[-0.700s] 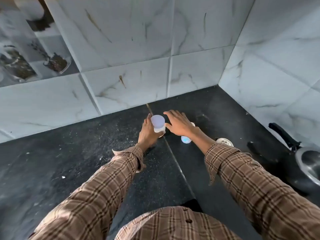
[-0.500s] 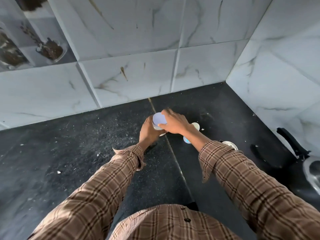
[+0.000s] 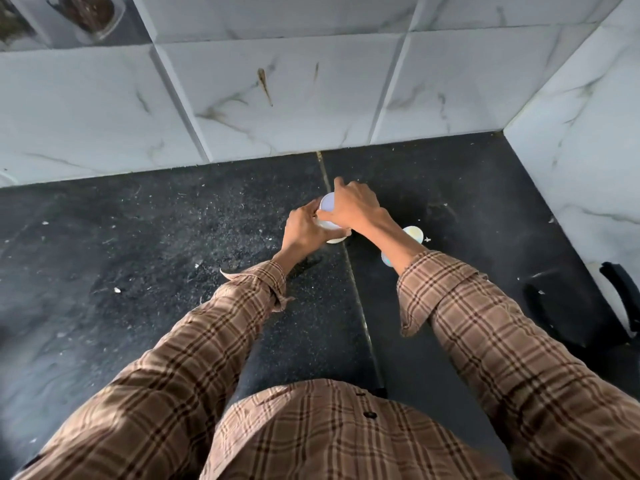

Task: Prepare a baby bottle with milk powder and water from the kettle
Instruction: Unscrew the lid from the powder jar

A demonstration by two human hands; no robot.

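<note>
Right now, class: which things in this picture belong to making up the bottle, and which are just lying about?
Part of the job:
- white container, gripped by left hand and right hand
- small pale items beside the right wrist, partly hidden
- black kettle handle, far right

Lying about:
- crumbs on the black counter
- marble wall tiles

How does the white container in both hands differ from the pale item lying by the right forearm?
The white container stands upright near the counter seam, while the pale item lies on the black counter to its right. The left hand grips the container's side and the right hand covers its top; nothing holds the pale item. The container's round top shows, but the forearm hides much of the pale item. Both are pale and rounded.
</note>
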